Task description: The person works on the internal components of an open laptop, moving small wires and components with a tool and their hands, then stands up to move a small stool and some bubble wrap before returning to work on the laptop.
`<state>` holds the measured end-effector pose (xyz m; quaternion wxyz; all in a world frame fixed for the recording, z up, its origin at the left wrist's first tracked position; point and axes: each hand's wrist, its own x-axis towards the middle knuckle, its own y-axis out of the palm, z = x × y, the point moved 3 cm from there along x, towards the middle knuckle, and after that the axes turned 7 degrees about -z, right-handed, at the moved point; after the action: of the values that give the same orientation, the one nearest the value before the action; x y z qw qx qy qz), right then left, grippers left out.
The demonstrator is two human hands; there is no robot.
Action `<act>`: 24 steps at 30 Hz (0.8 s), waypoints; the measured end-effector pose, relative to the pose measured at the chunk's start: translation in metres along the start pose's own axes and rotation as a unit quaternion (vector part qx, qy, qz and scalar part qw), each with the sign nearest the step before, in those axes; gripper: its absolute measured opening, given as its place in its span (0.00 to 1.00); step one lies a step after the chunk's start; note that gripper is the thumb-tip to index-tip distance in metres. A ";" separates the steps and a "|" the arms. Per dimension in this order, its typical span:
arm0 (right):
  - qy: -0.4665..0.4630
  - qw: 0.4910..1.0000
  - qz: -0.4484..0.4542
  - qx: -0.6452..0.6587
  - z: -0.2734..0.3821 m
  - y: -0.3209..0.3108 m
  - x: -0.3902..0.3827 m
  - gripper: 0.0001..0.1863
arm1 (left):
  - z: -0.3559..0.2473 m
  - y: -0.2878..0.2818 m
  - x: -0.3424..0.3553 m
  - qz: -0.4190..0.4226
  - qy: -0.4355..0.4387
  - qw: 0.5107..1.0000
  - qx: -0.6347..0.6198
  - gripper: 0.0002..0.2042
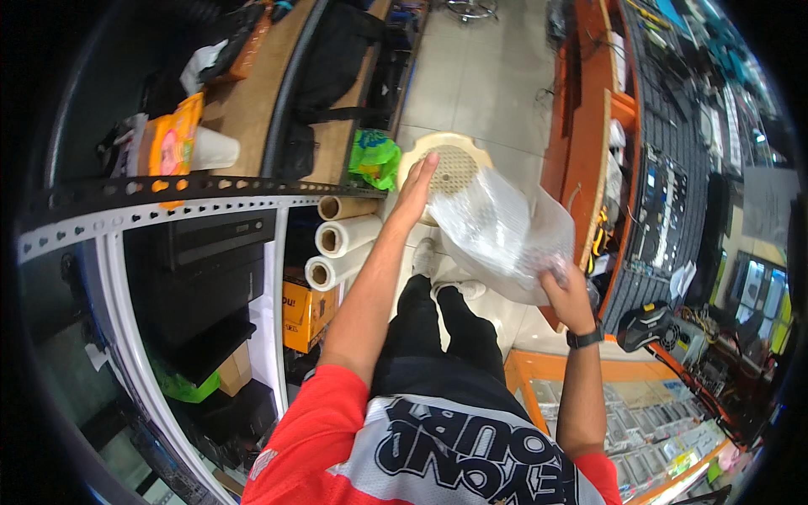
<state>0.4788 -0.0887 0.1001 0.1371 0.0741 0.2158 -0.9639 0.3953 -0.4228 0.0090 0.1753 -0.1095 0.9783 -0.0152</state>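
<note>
My left hand [417, 181], fingers close together, grips the near edge of a sheet of clear bubble wrap [480, 219], just over a cream plastic stool [450, 151] with a perforated round top. Part of that hand's grip is hidden. My right hand [560, 286], with a dark watch on the wrist, is closed on the crumpled right end of the sheet. The wrap spans between both hands above the tiled floor, covering part of the stool.
Left are metal-framed shelves [118, 217], three upright-stacked wrap rolls [341, 236], a green bag [374, 156] and an orange box [307, 311]. Right stands an orange wooden workbench [576, 135] with tools and electronics. A glass-topped display case [631, 404] is at lower right.
</note>
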 end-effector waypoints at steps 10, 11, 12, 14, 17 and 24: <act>0.117 0.969 -0.132 0.171 -0.011 0.037 -0.082 0.13 | 0.086 0.064 -0.074 0.312 -0.269 0.897 0.159 0.31; 0.173 0.927 -0.152 0.296 -0.005 0.042 -0.086 0.16 | 0.088 0.062 -0.081 0.282 -0.212 0.929 0.111 0.27; 0.172 0.920 -0.182 0.300 0.010 0.048 -0.084 0.14 | 0.087 0.056 -0.092 0.248 -0.155 0.954 0.062 0.24; 0.183 0.935 -0.164 0.257 0.005 0.049 -0.089 0.14 | 0.079 0.031 -0.099 0.167 -0.091 0.982 0.014 0.18; 0.145 0.924 -0.249 0.250 0.007 0.042 -0.082 0.12 | 0.072 -0.046 -0.100 -0.054 -0.042 0.980 -0.189 0.15; -0.144 0.963 -0.183 0.133 0.040 -0.011 -0.056 0.24 | -0.022 -0.192 -0.240 -0.217 0.002 0.973 -0.084 0.24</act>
<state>0.5255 -0.0836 0.1517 -0.0236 -0.0882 0.0731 -0.9931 0.6472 -0.5581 0.1239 0.1559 -0.3330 0.9295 0.0289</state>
